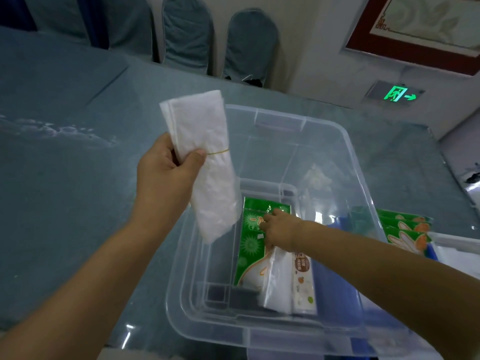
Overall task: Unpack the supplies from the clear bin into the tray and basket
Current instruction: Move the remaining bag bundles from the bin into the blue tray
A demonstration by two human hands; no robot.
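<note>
Left hand (166,175) pinches floppy, light bag bundle (205,162) near its band; right hand (279,229) in bin (363,178), fingers on slick green pack (255,245), best taken by an edge.

— Where is there room in the clear bin (345,141)?
— Its far half is open to me.
— And what blocks me?
— The green packet (255,245) and white packets (279,279) crowd the near right floor; the walls hem me in.

Clear glossy plastic bin (337,141). Thin crinkled white plastic bags (205,162) bound with rubber band (220,152). Shiny printed green plastic packs (255,245). Glossy, reflective tabletop (65,178). Cloth-covered chairs (249,45) behind.
</note>
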